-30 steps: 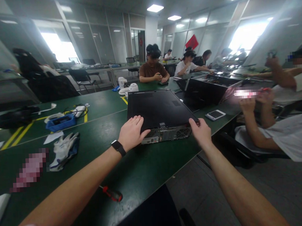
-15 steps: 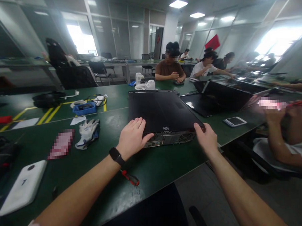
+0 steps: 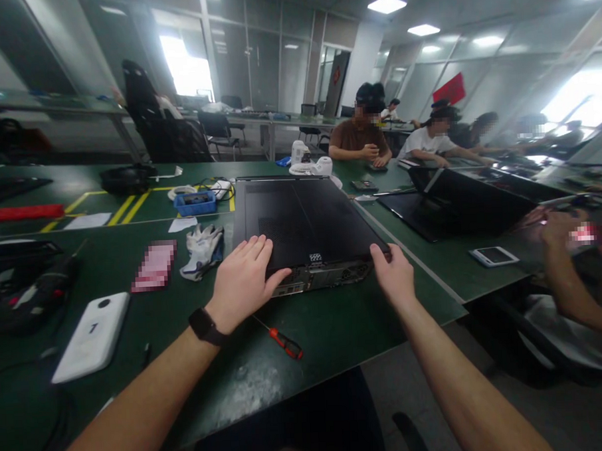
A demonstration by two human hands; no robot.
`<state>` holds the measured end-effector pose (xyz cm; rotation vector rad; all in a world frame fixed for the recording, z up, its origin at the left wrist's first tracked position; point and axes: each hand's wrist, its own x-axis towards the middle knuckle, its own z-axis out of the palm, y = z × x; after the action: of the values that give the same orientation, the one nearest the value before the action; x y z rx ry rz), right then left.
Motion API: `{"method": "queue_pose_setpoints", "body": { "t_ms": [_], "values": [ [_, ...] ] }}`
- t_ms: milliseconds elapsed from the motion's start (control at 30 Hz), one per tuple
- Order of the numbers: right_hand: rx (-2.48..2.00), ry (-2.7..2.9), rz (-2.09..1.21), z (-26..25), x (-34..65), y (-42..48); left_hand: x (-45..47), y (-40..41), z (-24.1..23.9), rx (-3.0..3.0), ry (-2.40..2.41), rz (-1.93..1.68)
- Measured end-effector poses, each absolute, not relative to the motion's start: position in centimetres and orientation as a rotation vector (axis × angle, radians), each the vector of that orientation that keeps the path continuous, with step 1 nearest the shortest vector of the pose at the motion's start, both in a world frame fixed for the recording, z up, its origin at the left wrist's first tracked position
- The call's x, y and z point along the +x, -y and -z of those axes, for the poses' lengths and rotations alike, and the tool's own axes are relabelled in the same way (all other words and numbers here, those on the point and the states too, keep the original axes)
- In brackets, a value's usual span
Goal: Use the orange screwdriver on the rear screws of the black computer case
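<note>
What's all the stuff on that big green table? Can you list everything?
table: one, green, under everything
computer case: one, black, flat in the middle
second case: one, black, right of it
screwdriver: one, red handle, near the left hand
gloves: one pair, white, left of the computer case
tray: one, blue, behind the gloves
phone: one, white, right side
people: several, seated at far end
left hand: one, flat on the computer case
right hand: one, holding its near right corner

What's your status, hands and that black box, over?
Left hand flat on desktop computer case, near edge. Right hand grips its near right corner. Red-handled screwdriver lies between the arms, untouched.
</note>
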<state>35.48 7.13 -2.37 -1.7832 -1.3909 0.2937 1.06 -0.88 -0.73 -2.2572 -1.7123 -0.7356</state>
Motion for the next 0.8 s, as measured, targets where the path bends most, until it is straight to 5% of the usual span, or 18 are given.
{"method": "queue_pose_setpoints", "body": {
  "t_ms": [400,800],
  "values": [
    [-1.717,1.422,-0.394,2.9,31.7,-7.3,-3.0,2.6,0.4,-2.216,1.769,0.696],
    [-1.42,1.469,-0.619,3.8,32.7,-9.2,-5.2,2.9,1.4,-2.055,2.182,1.166]
  ]
}}
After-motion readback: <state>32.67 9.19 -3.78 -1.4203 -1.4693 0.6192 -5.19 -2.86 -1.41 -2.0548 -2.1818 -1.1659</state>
